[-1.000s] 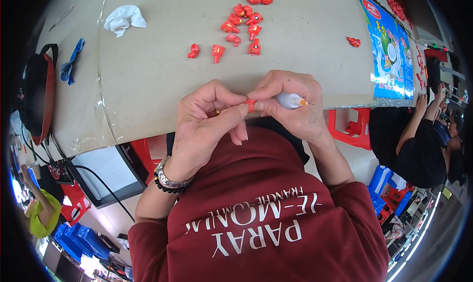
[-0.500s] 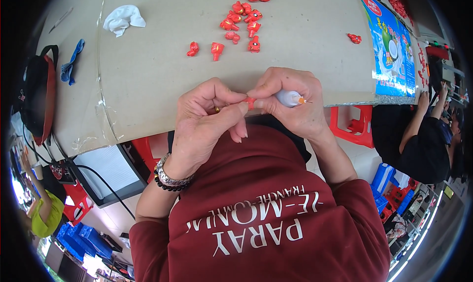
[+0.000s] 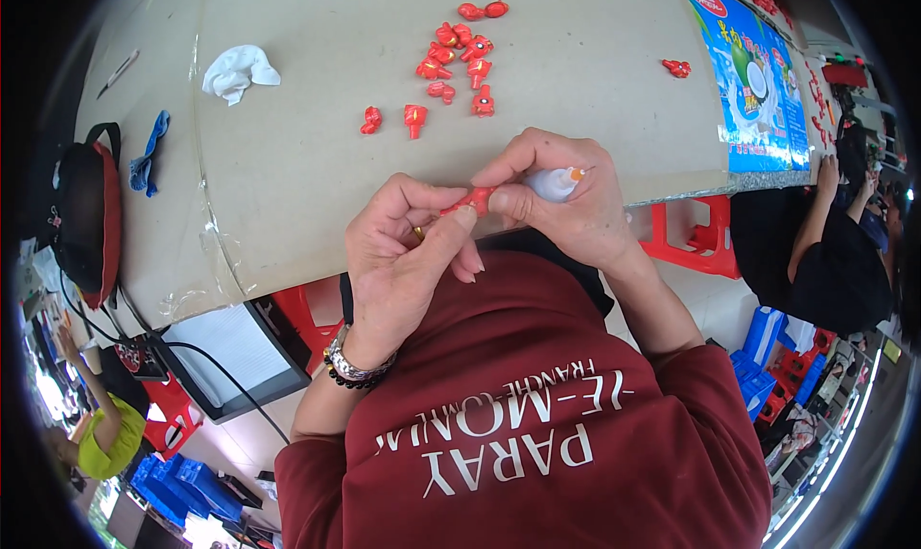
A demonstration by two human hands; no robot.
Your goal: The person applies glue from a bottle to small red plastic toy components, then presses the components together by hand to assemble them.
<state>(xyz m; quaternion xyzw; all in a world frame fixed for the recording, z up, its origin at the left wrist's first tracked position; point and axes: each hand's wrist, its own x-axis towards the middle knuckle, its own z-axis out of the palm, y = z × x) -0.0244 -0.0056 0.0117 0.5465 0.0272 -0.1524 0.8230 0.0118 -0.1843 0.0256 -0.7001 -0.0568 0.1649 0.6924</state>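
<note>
Close to the table's near edge, my left hand [image 3: 398,247] and my right hand [image 3: 571,199] meet over a small glossy red plastic piece [image 3: 479,199]. Thumb and forefinger of each hand pinch it from either side, so most of its shape is hidden. Tucked in my right hand's grip is also a white squeeze bottle [image 3: 551,185] with an orange tip, pointing up and to the right. Beyond my hands lies a loose group of several small red plastic parts [image 3: 433,69], the nearest being a cup-shaped red part [image 3: 414,119].
A white crumpled cloth [image 3: 237,72], a blue cloth strip [image 3: 146,155] and a slim pen-like tool [image 3: 119,72] lie at left, near a black and red bag [image 3: 91,213]. One red part [image 3: 676,68] sits by a blue printed sheet [image 3: 748,79]. Another person's arm [image 3: 815,208] is at far right.
More of the red piece shows between my fingertips. In my right hand the bottle's tip has swung upward. My left hand sits slightly lower, and the whole view has shifted a little.
</note>
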